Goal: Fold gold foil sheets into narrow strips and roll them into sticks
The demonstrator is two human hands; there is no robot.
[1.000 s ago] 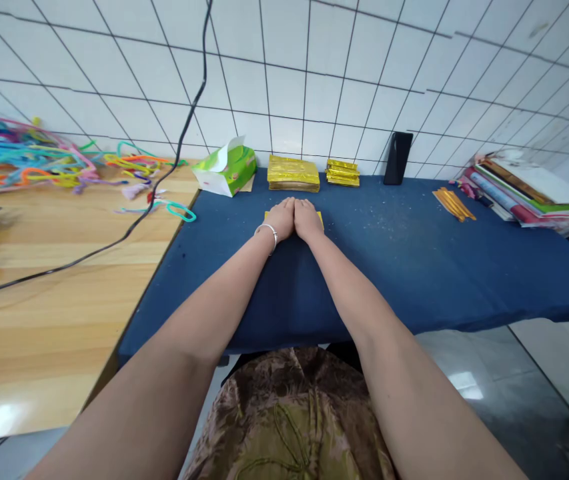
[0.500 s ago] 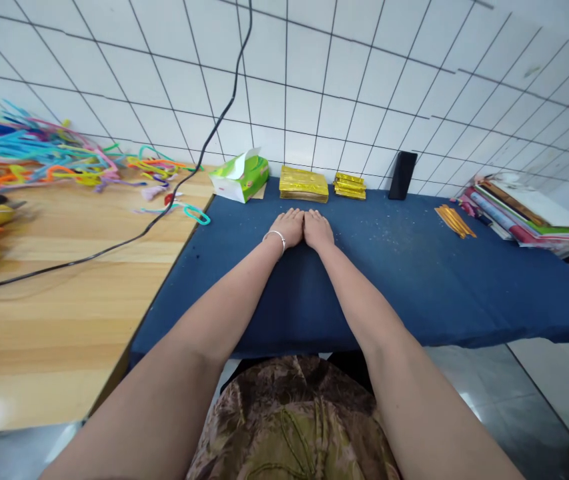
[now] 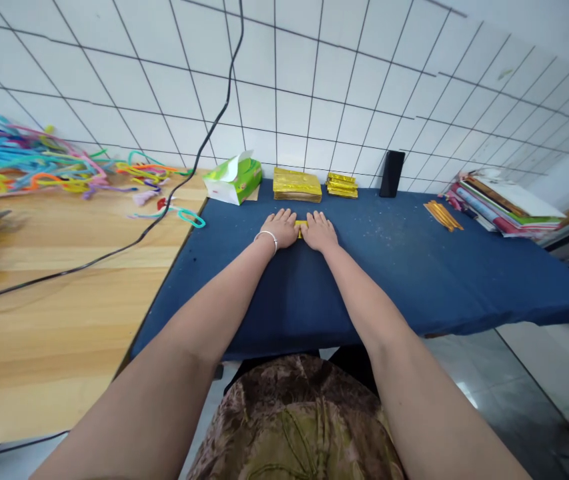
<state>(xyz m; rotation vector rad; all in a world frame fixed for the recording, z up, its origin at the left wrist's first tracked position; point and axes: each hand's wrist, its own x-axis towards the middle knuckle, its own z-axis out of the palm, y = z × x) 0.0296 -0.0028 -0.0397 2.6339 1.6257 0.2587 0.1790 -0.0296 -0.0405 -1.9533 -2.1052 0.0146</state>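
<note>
Both my hands lie palm down on the blue cloth, side by side over a small piece of gold paper [image 3: 301, 228]. Only a short strip of the paper shows between them; the rest is hidden under the hands. My left hand [image 3: 280, 227], with a silver bangle at the wrist, presses on its left part with fingers stretched forward. My right hand [image 3: 320, 231] is spread flat on its right part. Just beyond the hands stands a thick stack of gold paper [image 3: 297, 185], and to its right a smaller pile of folded gold pieces [image 3: 342, 185].
A green tissue pack [image 3: 234, 177] and a black phone [image 3: 392, 174] stand by the tiled wall. Orange-gold strips [image 3: 443, 216] and stacked books [image 3: 509, 203] are at right. On the wooden table [image 3: 64, 333] at left lie colourful pipe cleaners [image 3: 34, 163]; a black cable [image 3: 184, 183] crosses it.
My hands have moved slightly apart, and a strip of gold paper now shows between them. The whole view has shifted a little.
</note>
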